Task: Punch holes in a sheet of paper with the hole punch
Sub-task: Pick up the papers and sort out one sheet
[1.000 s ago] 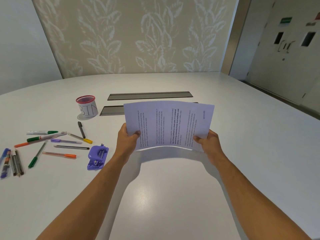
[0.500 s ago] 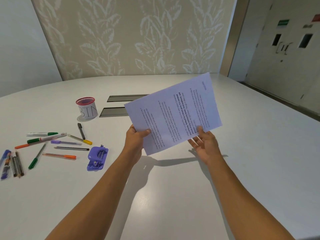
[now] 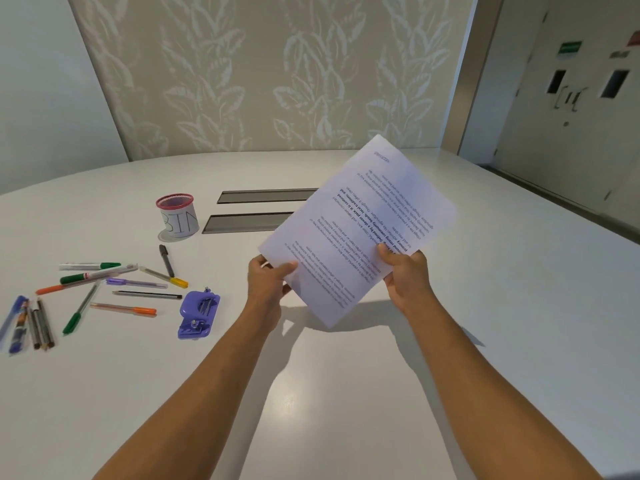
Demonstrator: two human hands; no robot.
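Both hands are up over the middle of the white tabletop (image 3: pixel 485 306), and the printed sheet of paper (image 3: pixel 360 230) is held in the air between them, tilted, its text upside down to the camera. The left hand (image 3: pixel 268 285) pinches the sheet's left edge, thumb on top; the right hand (image 3: pixel 405 275) grips the lower right edge, thumb pressed on the print. The purple hole punch (image 3: pixel 198 315) lies flat toward the left edge — untouched, beside scattered pens (image 3: pixel 104 282). Farther back stands the red-rimmed mesh cup (image 3: pixel 177 214) labelled "BIN" — its contents cannot be seen.
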